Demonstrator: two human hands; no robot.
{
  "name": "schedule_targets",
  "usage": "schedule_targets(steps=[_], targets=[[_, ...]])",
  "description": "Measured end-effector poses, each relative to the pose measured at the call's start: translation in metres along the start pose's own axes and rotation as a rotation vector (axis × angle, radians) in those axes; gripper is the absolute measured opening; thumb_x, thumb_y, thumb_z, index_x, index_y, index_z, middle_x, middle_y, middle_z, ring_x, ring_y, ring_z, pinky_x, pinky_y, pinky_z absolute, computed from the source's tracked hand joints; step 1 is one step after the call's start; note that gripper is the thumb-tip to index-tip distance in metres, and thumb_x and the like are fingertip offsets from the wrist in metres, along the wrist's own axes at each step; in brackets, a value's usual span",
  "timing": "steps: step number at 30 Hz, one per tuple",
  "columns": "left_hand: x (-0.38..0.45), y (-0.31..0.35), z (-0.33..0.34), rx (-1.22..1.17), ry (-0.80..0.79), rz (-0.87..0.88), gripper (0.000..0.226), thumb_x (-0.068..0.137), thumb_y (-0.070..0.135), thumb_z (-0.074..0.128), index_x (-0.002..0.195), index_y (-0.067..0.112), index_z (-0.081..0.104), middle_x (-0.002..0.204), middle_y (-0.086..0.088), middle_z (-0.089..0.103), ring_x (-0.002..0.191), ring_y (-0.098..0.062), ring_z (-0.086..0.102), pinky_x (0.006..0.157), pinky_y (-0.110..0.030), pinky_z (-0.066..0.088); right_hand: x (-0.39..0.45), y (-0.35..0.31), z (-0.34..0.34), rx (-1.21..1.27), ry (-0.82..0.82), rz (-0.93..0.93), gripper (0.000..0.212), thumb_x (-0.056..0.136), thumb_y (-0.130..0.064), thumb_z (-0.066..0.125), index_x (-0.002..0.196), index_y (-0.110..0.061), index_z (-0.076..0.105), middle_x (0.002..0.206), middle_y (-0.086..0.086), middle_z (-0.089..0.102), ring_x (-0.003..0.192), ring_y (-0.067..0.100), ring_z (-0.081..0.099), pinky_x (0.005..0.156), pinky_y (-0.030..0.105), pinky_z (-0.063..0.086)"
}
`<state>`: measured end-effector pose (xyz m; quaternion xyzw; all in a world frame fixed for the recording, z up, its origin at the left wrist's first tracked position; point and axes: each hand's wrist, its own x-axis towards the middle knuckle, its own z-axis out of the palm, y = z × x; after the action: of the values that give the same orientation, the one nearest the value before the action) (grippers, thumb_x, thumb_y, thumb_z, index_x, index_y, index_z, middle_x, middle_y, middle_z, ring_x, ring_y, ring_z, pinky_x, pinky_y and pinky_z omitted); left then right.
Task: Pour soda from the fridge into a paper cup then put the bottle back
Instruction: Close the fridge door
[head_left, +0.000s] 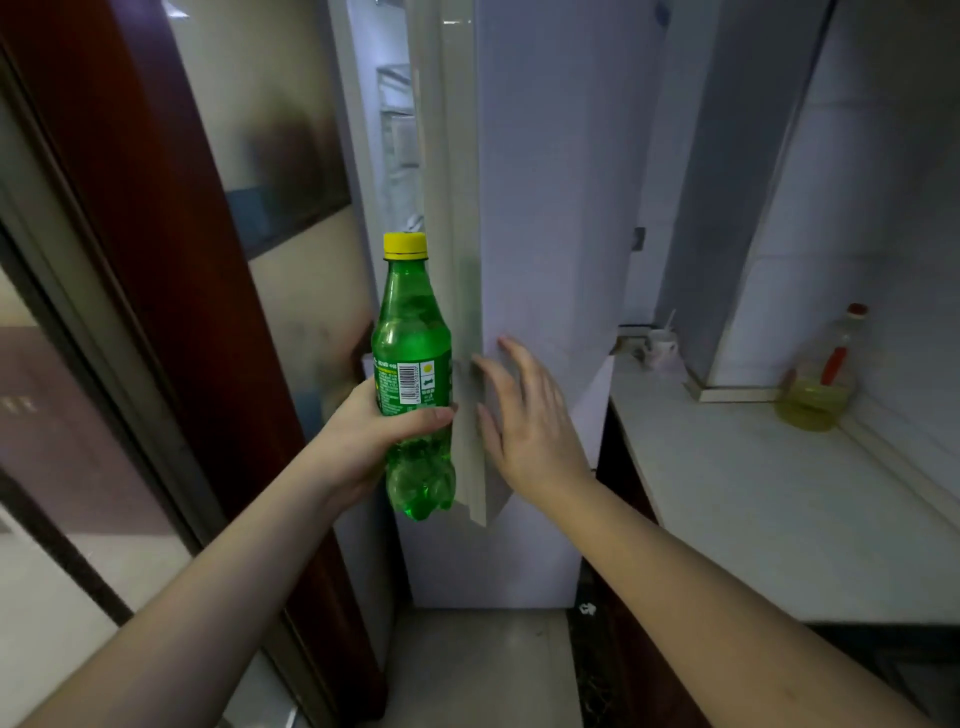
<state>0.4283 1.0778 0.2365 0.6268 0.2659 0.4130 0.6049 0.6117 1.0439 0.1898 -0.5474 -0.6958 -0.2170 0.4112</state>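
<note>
A green soda bottle (413, 358) with a yellow cap stands upright in my left hand (363, 439), which grips it around the label. It is held just in front of the edge of the white fridge door (540, 249). The door stands slightly ajar, and a narrow gap shows lit shelves inside the fridge (397, 140). My right hand (530, 421) is flat against the door's front near its edge, fingers spread, holding nothing. No paper cup is in view.
A white counter (769, 499) runs along the right, with a bottle of yellow oil (823, 384) near the tiled wall and a small white cup (661, 345) by the fridge. A dark red door frame (171, 270) with glass panels stands at the left.
</note>
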Motion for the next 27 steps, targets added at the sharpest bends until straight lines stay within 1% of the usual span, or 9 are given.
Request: schedule_targets(steps=[6,9,11,14,17,20,23,25,27], targets=[[0.024,-0.008,-0.052,-0.012,0.042,-0.019,0.066,0.053,0.019,0.084,0.114,0.005,0.064,0.102,-0.013,0.071,0.095,-0.028,0.067,0.08,-0.033,0.057,0.037,-0.008,0.043,0.066,-0.054,-0.057,0.047,0.094,-0.017,0.054,0.139,-0.008,0.041,0.149,0.012,0.038,0.137,0.023,0.036,0.112,0.042,0.031],[0.044,-0.009,-0.078,-0.004,0.051,-0.022,0.062,0.053,0.019,0.085,0.109,0.005,0.063,0.096,-0.011,0.07,0.088,-0.025,0.068,0.076,-0.033,0.057,0.06,-0.009,0.073,0.038,-0.066,-0.08,0.046,0.093,-0.017,0.056,0.137,-0.007,0.046,0.148,0.01,0.041,0.136,0.023,0.037,0.113,0.04,0.03],[0.059,-0.008,-0.096,0.002,0.076,-0.02,0.065,0.052,0.02,0.085,0.109,0.003,0.062,0.094,-0.013,0.068,0.084,-0.026,0.066,0.075,-0.036,0.057,0.076,-0.01,0.092,0.022,-0.061,-0.1,0.045,0.092,-0.016,0.057,0.135,-0.006,0.049,0.146,0.011,0.043,0.134,0.024,0.039,0.113,0.039,0.029],[0.079,-0.007,-0.121,0.034,0.096,0.0,0.071,0.052,0.022,0.086,0.114,-0.001,0.059,0.098,-0.024,0.066,0.087,-0.03,0.065,0.083,-0.046,0.055,0.096,-0.009,0.117,-0.016,-0.06,-0.12,0.044,0.09,-0.016,0.058,0.133,-0.007,0.051,0.146,0.01,0.044,0.133,0.024,0.04,0.112,0.039,0.029],[0.097,-0.01,-0.141,0.072,0.138,0.011,0.073,0.049,0.026,0.087,0.113,0.002,0.06,0.107,-0.026,0.067,0.091,-0.031,0.067,0.089,-0.051,0.054,0.115,-0.002,0.137,-0.095,-0.056,-0.077,0.045,0.089,-0.02,0.057,0.133,-0.008,0.052,0.147,0.011,0.043,0.135,0.025,0.038,0.112,0.043,0.029],[0.112,-0.015,-0.158,0.125,0.174,-0.002,0.071,0.048,0.029,0.088,0.111,0.008,0.063,0.104,-0.019,0.071,0.096,-0.036,0.068,0.091,-0.054,0.054,0.135,0.012,0.151,-0.202,-0.083,0.04,0.052,0.092,-0.033,0.047,0.141,-0.013,0.044,0.153,0.008,0.035,0.142,0.022,0.029,0.116,0.042,0.021],[0.128,-0.02,-0.167,0.201,0.212,-0.002,0.059,0.05,0.029,0.089,0.104,0.017,0.065,0.093,-0.008,0.074,0.089,-0.028,0.071,0.084,-0.046,0.058,0.156,0.034,0.161,-0.309,-0.135,0.137,0.058,0.096,-0.041,0.036,0.149,-0.018,0.029,0.158,0.006,0.023,0.146,0.021,0.019,0.117,0.04,0.01],[0.141,-0.022,-0.167,0.24,0.261,0.027,0.052,0.056,0.023,0.091,0.101,0.019,0.066,0.089,-0.004,0.074,0.084,-0.023,0.072,0.077,-0.039,0.058,0.168,0.05,0.17,-0.35,-0.166,0.189,0.061,0.097,-0.045,0.029,0.152,-0.019,0.022,0.159,0.008,0.019,0.146,0.022,0.017,0.117,0.041,0.01],[0.153,-0.023,-0.164,0.267,0.337,0.051,0.045,0.065,0.012,0.09,0.102,0.018,0.065,0.088,-0.003,0.074,0.081,-0.019,0.071,0.071,-0.032,0.055,0.179,0.065,0.183,-0.396,-0.201,0.221,0.063,0.096,-0.048,0.026,0.152,-0.019,0.021,0.158,0.011,0.02,0.145,0.024,0.02,0.116,0.044,0.013]])
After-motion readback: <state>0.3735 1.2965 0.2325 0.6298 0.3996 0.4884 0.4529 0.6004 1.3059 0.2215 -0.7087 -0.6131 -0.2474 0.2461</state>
